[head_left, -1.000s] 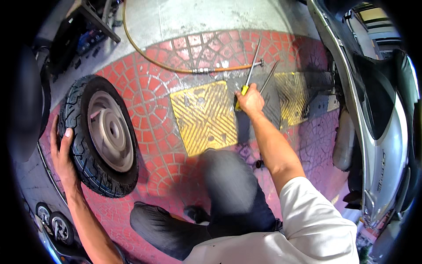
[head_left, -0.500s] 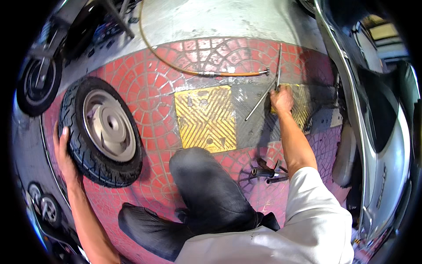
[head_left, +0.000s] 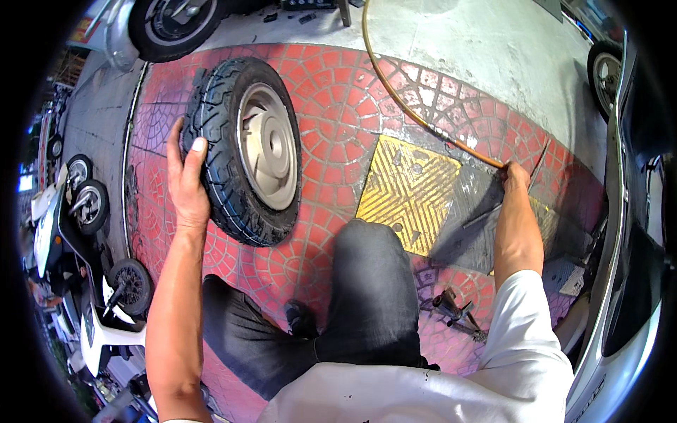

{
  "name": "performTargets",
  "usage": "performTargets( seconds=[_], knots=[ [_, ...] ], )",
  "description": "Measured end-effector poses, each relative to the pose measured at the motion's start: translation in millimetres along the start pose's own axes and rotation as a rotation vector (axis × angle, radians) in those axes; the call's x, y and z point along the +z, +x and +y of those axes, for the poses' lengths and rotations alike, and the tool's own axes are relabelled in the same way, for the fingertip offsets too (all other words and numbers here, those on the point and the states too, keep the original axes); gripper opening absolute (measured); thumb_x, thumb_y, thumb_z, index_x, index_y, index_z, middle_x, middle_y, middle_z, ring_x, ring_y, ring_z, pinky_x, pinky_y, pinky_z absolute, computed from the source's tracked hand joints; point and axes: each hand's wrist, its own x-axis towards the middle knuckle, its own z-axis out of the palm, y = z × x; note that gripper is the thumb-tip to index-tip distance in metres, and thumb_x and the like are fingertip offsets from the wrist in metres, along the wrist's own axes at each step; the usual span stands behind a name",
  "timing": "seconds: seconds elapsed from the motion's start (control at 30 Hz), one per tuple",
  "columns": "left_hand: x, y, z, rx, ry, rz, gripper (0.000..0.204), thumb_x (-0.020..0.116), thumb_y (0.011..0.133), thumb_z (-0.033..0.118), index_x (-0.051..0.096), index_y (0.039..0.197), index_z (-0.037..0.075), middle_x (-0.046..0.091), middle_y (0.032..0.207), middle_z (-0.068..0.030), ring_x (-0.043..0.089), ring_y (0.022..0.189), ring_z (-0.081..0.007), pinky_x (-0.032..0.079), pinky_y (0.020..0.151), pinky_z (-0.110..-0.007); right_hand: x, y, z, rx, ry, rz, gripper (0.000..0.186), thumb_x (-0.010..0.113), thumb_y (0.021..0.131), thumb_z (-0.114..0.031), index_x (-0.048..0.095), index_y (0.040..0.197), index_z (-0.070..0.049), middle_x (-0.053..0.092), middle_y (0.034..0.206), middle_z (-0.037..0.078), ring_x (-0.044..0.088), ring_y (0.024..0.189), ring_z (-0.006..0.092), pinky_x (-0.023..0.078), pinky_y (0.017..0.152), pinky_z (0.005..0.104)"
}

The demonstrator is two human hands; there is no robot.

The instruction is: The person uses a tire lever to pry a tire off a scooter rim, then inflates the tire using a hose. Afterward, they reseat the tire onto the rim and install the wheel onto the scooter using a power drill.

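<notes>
A scooter wheel (head_left: pixel 271 144) with a black tyre and a beige rim stands upright, slightly tilted, at the left. My left hand (head_left: pixel 187 180) holds it by the tread on its left side, thumb and fingers against the rubber. Far to the right, my right hand (head_left: pixel 518 176) is closed on the end of an orange-brown air hose (head_left: pixel 405 106); the hose tip is partly hidden by the fingers. Beside that hand, thin metal rods (head_left: pixel 482 216) lie on the floor, partly covered by my hand and forearm.
A yellow ridged plate (head_left: pixel 409 194) lies before my knee. Dark metal parts (head_left: pixel 457 311) rest on the tiles near my right arm. A silver scooter body (head_left: pixel 610 317) borders the right side. Parked motorbikes (head_left: pixel 92 282) stand at the left, and another wheel (head_left: pixel 173 28) is at the top.
My right hand has gone from the metal rods to the hose end. My left hand stays on the wheel. The view has turned left, shifting the floor things rightward.
</notes>
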Motion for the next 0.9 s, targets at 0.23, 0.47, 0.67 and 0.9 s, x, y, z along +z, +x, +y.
performTargets(
  seconds=[0.23,0.47,0.67,0.9],
  knots=[
    [-12,-24,-19,-0.009,0.064,0.063,0.073,0.054,0.098,0.040,0.037,0.155,-0.003,0.045,0.154,-0.0229,0.042,0.144,-0.0326,0.026,0.122,-0.040,32,-48,-72,-0.150,0.764,-0.077,0.009,0.053,0.094,-0.014,0.054,0.093,-0.005,0.053,0.077,0.009,0.054,0.058,0.0213,0.046,0.052,0.0357],
    [-28,-64,-12,-0.080,-0.008,0.137,0.077,0.057,0.093,0.044,0.037,0.151,-0.003,0.050,0.146,-0.0220,0.045,0.139,-0.0309,0.031,0.118,-0.043,37,-305,-180,-1.196,0.003,-0.498,0.035,0.045,0.110,-0.037,0.060,0.099,-0.006,0.058,0.077,0.003,0.051,0.061,0.0163,0.045,0.057,0.0359],
    [-41,-11,-1,-0.647,-0.275,0.040,0.063,0.063,0.099,0.050,0.061,0.134,-0.003,0.071,0.124,-0.0151,0.072,0.103,-0.0236,0.057,0.088,-0.037,53,-482,-156,-2.015,-0.376,-0.981,0.030,0.062,0.100,-0.031,0.056,0.089,-0.004,0.061,0.074,0.017,0.064,0.070,0.0400,0.049,0.058,0.0486],
    [-44,-22,5,-0.883,-0.729,-0.084,0.070,0.068,0.096,0.055,0.058,0.141,0.003,0.067,0.134,-0.0150,0.069,0.115,-0.0281,0.055,0.102,-0.042,114,-548,-53,-0.655,-0.355,-1.674,0.051,0.048,0.108,-0.044,0.056,0.081,-0.002,0.057,0.060,0.010,0.057,0.052,0.0257,0.047,0.054,0.0448]
  ],
)
